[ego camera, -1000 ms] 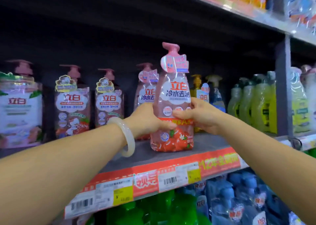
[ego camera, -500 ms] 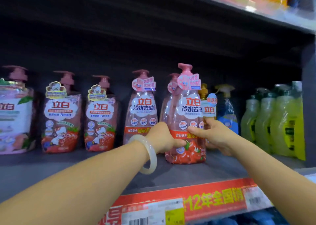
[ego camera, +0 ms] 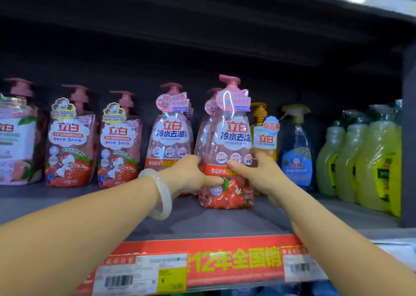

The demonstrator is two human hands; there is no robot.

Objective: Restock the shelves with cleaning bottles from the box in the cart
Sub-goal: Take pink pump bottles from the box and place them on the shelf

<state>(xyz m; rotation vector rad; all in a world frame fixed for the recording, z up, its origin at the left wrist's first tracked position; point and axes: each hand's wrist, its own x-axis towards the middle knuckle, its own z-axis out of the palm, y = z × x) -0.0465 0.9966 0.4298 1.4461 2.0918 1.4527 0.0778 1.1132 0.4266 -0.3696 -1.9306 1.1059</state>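
Now both hands clasp the pink bottle [ego camera: 226,151] at its waist, left hand [ego camera: 191,176] and right hand [ego camera: 258,174] on either side, as it stands upright on the shelf [ego camera: 202,219] just in front of a matching bottle [ego camera: 206,124]. Pushed back too hard, it could knock that one over, or nudge the yellow bottle [ego camera: 263,135] just beside it. The fingers behind the bottle are hidden, and the cart and box lie out of view.

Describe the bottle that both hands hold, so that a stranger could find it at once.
On the dark shelf, right of centre, stands a row of pink pump bottles. The held bottle is the frontmost, gripped by the left hand and the right hand, beside a yellow pump bottle.
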